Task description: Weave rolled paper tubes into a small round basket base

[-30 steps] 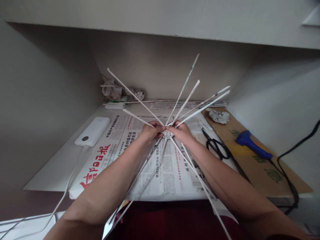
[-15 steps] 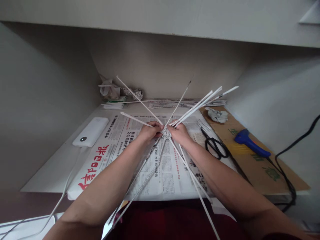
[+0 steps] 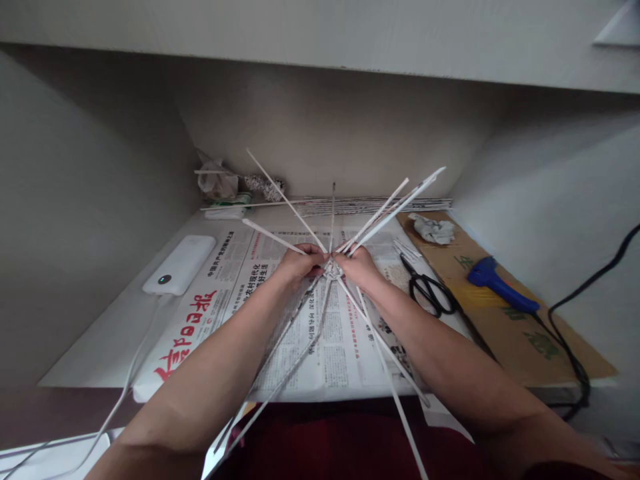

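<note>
Both hands grip a small woven hub (image 3: 333, 269) of rolled paper sticks, held over the newspaper. Sticks fan out from it in every direction. My left hand (image 3: 303, 260) is closed on the hub's left side, beside a stick (image 3: 273, 236) that points up and left. My right hand (image 3: 356, 262) pinches the right side, where several white sticks (image 3: 395, 212) lean up and right. One thin stick (image 3: 333, 213) stands nearly straight away from me. Further sticks (image 3: 387, 360) run down toward my body, between my forearms. My fingertips partly hide the weave.
Newspaper (image 3: 225, 300) covers the table. At left lies a white power bank (image 3: 181, 265) with a cable. On the right are black scissors (image 3: 433, 293), a blue glue gun (image 3: 503, 287) on cardboard (image 3: 520, 340) and crumpled paper (image 3: 433, 229). More paper sticks (image 3: 370, 205) lie along the back.
The thin upper stick has swung left to nearly straight. The right-hand bunch of sticks has shifted left and closer together. Both hands stay at the hub.
</note>
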The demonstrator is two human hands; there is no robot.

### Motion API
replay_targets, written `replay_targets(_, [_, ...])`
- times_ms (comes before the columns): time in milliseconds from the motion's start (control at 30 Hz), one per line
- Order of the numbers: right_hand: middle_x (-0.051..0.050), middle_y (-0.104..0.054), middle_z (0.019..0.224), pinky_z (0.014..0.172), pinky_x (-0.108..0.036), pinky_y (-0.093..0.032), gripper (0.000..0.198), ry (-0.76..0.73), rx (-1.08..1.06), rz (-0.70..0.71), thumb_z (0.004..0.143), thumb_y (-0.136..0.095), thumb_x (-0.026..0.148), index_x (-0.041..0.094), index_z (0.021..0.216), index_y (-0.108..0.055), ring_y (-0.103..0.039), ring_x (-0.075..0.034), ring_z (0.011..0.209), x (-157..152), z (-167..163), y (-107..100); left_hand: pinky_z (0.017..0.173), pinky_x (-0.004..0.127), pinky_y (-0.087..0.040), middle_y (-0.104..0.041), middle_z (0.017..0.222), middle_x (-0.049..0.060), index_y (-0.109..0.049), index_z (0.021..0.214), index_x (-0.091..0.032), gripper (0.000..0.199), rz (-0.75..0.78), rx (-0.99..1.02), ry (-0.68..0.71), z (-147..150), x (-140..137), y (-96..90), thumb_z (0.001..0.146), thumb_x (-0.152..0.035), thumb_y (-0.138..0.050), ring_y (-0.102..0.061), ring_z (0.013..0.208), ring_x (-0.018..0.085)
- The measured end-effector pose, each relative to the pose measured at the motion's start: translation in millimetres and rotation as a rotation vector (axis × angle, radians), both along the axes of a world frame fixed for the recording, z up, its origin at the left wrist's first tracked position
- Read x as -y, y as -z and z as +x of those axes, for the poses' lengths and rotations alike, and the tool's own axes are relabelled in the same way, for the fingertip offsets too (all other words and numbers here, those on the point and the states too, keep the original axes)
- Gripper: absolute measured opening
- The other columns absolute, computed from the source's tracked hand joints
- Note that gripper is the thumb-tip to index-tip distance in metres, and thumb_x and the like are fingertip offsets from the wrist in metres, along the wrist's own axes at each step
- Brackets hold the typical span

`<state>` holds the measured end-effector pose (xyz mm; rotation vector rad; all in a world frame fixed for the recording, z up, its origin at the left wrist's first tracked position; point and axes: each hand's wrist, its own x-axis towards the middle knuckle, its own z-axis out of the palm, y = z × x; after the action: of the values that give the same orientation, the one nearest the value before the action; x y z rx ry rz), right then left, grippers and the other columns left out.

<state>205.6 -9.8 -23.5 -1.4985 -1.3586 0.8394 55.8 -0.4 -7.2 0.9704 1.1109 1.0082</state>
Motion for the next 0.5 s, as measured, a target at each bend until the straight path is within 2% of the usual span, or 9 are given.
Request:
replay_targets(167, [-0.001, -0.069, 0.073, 0.069, -0.028, -0.051, 0.012, -0.015, -0.059, 0.018, 0.069, -0.064, 0.028, 0.02, 0.076, -0.067, -0.065, -0.019, 0.072, -2, 0, 1, 0.048, 0.019, -0.046, -0.054, 0.054, -0.004, -0.061, 0.058, -0.013, 0.034, 0.016, -0.012, -0.012, 0, -3, 4.3, 0.044, -0.021, -0.091, -0.05, 0.047, 0.006])
replay_targets(233, [-0.001, -0.068, 0.07, 0.065, -0.029, -0.052, 0.011, -0.082, -0.185, -0.047, 0.067, -0.066, 0.026, 0.019, 0.076, -0.066, -0.064, -0.018, 0.068, -1, 1, -4, 0.048, 0.019, -0.046, -0.054, 0.053, -0.005, -0.059, 0.056, -0.014, 0.034, 0.013, -0.007, -0.042, 0, -4, 4.0, 0.046, -0.022, -0.091, -0.05, 0.047, 0.006])
replay_targets(367, [0.0, -0.066, 0.064, 0.057, -0.03, -0.056, 0.012, -0.186, -0.434, -0.284, 0.063, -0.071, 0.019, 0.018, 0.073, -0.064, -0.064, -0.017, 0.058, 0, 2, -15, 0.049, 0.019, -0.047, -0.055, 0.052, -0.004, -0.057, 0.056, -0.014, 0.033, 0.01, 0.037, -0.097, -1, -5, 1.8, 0.049, -0.021, -0.089, -0.052, 0.048, 0.007])
replay_targets(500, [-0.001, -0.068, 0.066, 0.052, -0.026, -0.056, 0.013, -0.109, -0.436, -0.28, 0.065, -0.075, 0.015, 0.016, 0.071, -0.064, -0.065, -0.015, 0.058, -2, 4, -16, 0.045, 0.019, -0.044, -0.054, 0.051, -0.005, -0.057, 0.057, -0.014, 0.031, 0.021, 0.05, -0.113, -2, -7, 1.7, 0.051, -0.017, -0.086, -0.051, 0.046, 0.007])
